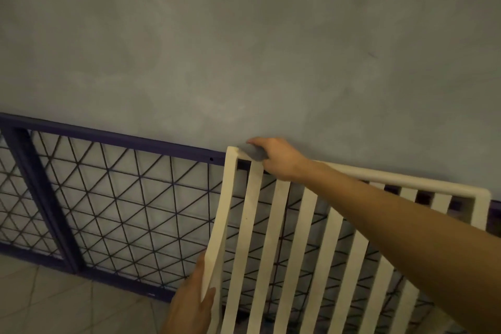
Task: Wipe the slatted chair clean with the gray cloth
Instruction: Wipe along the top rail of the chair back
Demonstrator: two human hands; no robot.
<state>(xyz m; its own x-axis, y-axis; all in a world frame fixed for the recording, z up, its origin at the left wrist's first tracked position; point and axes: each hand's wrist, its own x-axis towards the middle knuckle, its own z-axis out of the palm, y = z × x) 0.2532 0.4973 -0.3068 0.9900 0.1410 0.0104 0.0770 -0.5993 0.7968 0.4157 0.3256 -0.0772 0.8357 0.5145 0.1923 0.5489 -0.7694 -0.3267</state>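
- Cream slatted chair, only the backrest in view: long flat vertical slats inside a rounded frame, with a top rail and two side rails. It is tilted, its top edge up against the wall.
- Chair surface is matte and pale; one small dark speck shows on the slat below the right hand.
- Slat count: four plain between the left side rail and the forearm, and more past the forearm toward the far side rail. The arm covers some, so I cannot tell the total.
- One gray cloth, a small folded wad, sits under the right hand's fingers on the top rail at the chair's top-left corner.
- Right hand: fingers curled over the cloth and holding it against the rail, arm stretched out across the slats.
- Left hand: grips the left side rail low down, thumb in front and fingers wrapped behind it. It is well below the right hand.
- Two hands, one cloth, one chair.
- One purple metal grille with crossed wire mesh stands behind the chair, beyond both hands.
- Gray plaster wall rises above the right hand; pale tiled floor lies left of the left hand.
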